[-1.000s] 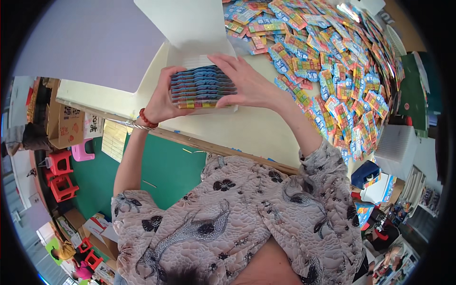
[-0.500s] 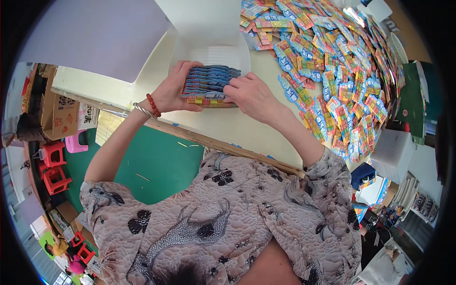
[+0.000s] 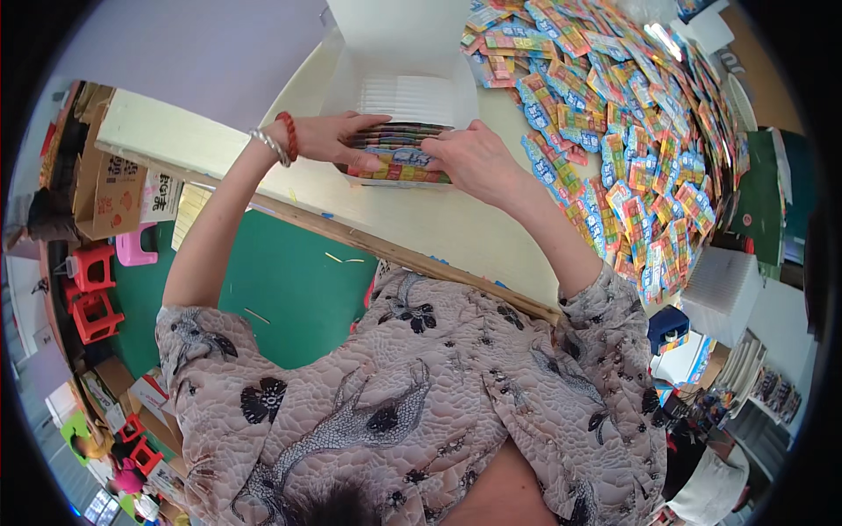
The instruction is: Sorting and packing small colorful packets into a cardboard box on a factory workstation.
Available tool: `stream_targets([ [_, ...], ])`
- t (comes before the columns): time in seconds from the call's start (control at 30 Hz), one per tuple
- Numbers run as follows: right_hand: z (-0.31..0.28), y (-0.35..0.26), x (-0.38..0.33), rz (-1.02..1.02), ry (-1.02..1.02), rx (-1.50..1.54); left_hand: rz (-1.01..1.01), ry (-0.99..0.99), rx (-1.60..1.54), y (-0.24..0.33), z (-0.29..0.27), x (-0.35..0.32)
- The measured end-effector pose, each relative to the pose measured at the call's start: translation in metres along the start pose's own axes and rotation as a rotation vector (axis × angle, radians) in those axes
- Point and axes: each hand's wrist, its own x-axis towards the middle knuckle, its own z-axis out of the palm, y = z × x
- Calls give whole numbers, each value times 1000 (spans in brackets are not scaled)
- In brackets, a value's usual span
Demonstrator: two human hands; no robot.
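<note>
A row of flat candy packets (image 3: 399, 159), blue-topped with red and yellow blocks, stands packed in the near end of an open white box (image 3: 467, 96). My left hand (image 3: 338, 140) grips the row's left end, its thumb on the front packet and its fingers reaching over behind. On the right end, my right hand (image 3: 474, 159) holds the same row with bent fingers; its fingertips are partly hidden. Behind the packets, the box shows white ridged lining (image 3: 408, 95).
A broad heap of similar packets (image 3: 605, 131) covers the table's right side. The box's lid (image 3: 395, 31) stands raised at the back. A large pale lilac panel (image 3: 202, 61) lies at the left. The table's wooden edge (image 3: 351, 232) runs close before me.
The packets have gone down into the near end of the box, and the front packet's face now shows. Both hands have lowered with them, my left hand flattening over the row.
</note>
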Motion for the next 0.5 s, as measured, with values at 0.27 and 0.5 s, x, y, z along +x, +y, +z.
stream_targets([
  [0.27,8,-8,14,-93,-101,-141,-154,-60,-22,-3,-13,29],
  [0.5,31,-11,11,-139,-44,-194,-38,169,452,-4,13,28],
])
